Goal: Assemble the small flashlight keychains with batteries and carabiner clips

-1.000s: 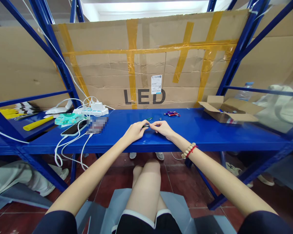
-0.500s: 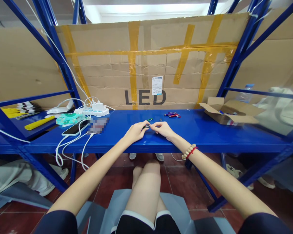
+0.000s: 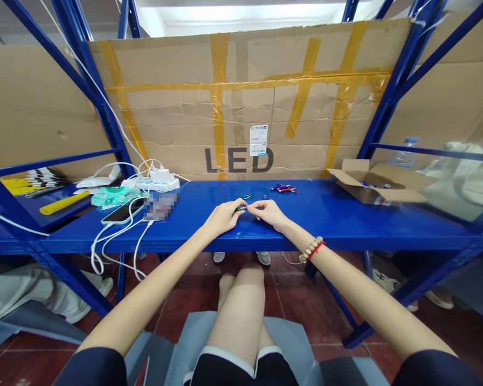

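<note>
My left hand (image 3: pixel 225 215) is closed in a pinch around a small, slim dark-green and metallic cylinder (image 3: pixel 240 208) above the blue table. My right hand (image 3: pixel 269 213), with a beaded bracelet (image 3: pixel 312 250) at the wrist, has its fingertips pressed together at the cylinder's right end; whatever lies between them is hidden. Just beyond the hands lie a small green piece (image 3: pixel 246 197) and a tiny metallic piece (image 3: pixel 264 197). Farther back and to the right is a little heap of purple and red shiny pieces (image 3: pixel 285 188).
An open cardboard box (image 3: pixel 380 198) with small items stands on the right. To the left are a phone (image 3: pixel 123 212), white cables (image 3: pixel 100 246), a power strip (image 3: pixel 161 183) and a yellow stick (image 3: pixel 64 203). A tall cardboard sheet (image 3: pixel 173 128) closes the back, between blue posts (image 3: pixel 390 102).
Both hands hold nearly the same pose and place, with the cylinder still between them. The whole view has shifted very slightly.
</note>
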